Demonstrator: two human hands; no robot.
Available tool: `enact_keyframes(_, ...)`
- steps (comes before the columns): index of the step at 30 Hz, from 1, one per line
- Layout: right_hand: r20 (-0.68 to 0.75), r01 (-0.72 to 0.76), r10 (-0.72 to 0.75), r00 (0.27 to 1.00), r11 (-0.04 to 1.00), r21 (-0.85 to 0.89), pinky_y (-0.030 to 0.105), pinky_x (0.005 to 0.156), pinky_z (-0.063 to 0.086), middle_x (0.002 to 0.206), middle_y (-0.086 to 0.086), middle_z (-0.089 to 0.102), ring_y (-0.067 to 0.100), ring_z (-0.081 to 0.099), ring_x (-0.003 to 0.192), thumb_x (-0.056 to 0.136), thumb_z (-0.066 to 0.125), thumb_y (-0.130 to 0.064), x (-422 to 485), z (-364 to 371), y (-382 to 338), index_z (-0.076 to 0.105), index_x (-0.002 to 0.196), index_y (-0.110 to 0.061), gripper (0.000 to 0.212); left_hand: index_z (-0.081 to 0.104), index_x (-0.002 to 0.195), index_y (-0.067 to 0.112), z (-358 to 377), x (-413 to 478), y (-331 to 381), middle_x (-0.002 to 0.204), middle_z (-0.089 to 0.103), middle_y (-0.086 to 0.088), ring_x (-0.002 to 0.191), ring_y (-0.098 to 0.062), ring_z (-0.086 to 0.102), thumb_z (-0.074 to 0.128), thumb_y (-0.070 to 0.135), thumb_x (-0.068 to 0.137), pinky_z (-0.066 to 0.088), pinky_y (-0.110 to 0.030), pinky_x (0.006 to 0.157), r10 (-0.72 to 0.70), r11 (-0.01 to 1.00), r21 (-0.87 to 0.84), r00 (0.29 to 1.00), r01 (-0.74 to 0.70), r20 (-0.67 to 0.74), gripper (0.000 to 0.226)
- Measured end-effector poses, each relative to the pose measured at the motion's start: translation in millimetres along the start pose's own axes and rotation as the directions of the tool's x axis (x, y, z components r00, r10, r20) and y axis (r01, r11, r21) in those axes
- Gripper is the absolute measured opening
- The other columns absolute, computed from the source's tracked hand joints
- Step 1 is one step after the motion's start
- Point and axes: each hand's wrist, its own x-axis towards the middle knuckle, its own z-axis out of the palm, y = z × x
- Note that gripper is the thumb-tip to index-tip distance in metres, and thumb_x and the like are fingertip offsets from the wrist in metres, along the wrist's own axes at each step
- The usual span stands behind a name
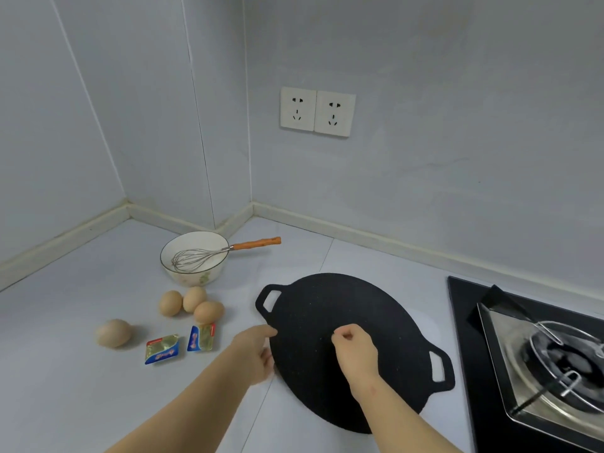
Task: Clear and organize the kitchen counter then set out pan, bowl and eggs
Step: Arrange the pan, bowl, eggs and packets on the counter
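Pan [327,299], flat, black and two-handled, lies on the pale table [65,371] directly beneath a person's right grip [354,349]. The right grip hovers over the pan's middle with fingers curled in and nothing visible between them. The left grip [258,351] sits at the pan's left rim, its thumb side touching the edge. Whether it clasps the rim or merely steadies it cannot be told, as the fingers are hidden at the edge. The placing suggests the pan is being squared up beside the gas stove [539,354], which stands off to the right of the right grip, handy for cooking.

Left of the left grip, two small foil packets [162,348] lie side by side, labels up, with one egg [113,332] lying apart, further left. Just beyond the packets, three eggs [194,299] huddle close, seemingly touching, likely bunched so they cannot roll. Beyond them a white bowl [196,277] stands upright with a wire whisk [202,258] resting inside, its orange handle propped over the rim and pointing right. Farthest off, two wall sockets [317,112] sit above the table's back edge, both unused.

Pan, bowl and eggs appear set out. On this showing, only the stray egg and the pan's final alignment look unfinished.
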Motion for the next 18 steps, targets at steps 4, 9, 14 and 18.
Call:
enact_keyframes(4,0.030,-0.003,0.002,1.000,1.000,0.023,0.018,0.060,0.039,0.094,-0.003,0.056,0.004,0.049,0.076,0.095,0.047,-0.014,3.8,-2.2,-9.6,0.057,0.106,-0.016,0.016,0.055,0.105,0.000,7.1,13.6,-8.5,0.093,0.056,-0.013,0.079,-0.021,0.054,0.059,0.005,0.088,0.047,-0.027,0.064,0.051,0.995,0.082,0.998,-0.053,0.020,0.017)
enact_keyframes(9,-0.019,-0.012,0.010,1.000,0.992,-0.124,0.022,0.075,0.043,0.104,-0.002,0.059,0.010,0.054,0.089,0.095,0.048,-0.021,7.0,-12.9,-4.0,0.057,0.113,-0.018,0.020,0.053,0.101,-0.002,8.9,31.8,-4.4,0.085,0.053,-0.014,0.075,-0.025,0.053,0.047,0.003,0.094,0.048,-0.038,0.077,0.151,0.988,0.008,0.988,-0.151,-0.004,0.010)
enact_keyframes(14,-0.098,0.097,-0.175,0.980,0.840,-0.535,0.035,0.106,0.031,0.133,-0.004,0.047,0.017,0.039,0.125,0.091,0.050,-0.044,2.1,-13.9,-3.0,0.048,0.125,-0.032,0.036,0.055,0.116,0.005,6.8,41.4,7.2,0.102,0.051,-0.013,0.092,-0.026,0.048,0.047,0.009,0.096,0.041,-0.037,0.082,0.253,0.965,-0.032,0.958,-0.259,-0.132,0.022)
enact_keyframes(18,0.283,0.342,-0.210,0.936,0.732,-0.589,0.047,0.114,0.013,0.149,-0.011,0.027,0.019,0.018,0.141,0.081,0.056,-0.059,-6.1,24.7,-14.9,0.033,0.137,-0.042,0.063,0.056,0.101,0.005,3.4,34.9,9.5,0.092,0.055,-0.013,0.083,-0.025,0.055,0.045,-0.003,0.093,0.048,-0.036,0.075,0.229,0.971,-0.060,0.972,-0.232,-0.054,0.016)
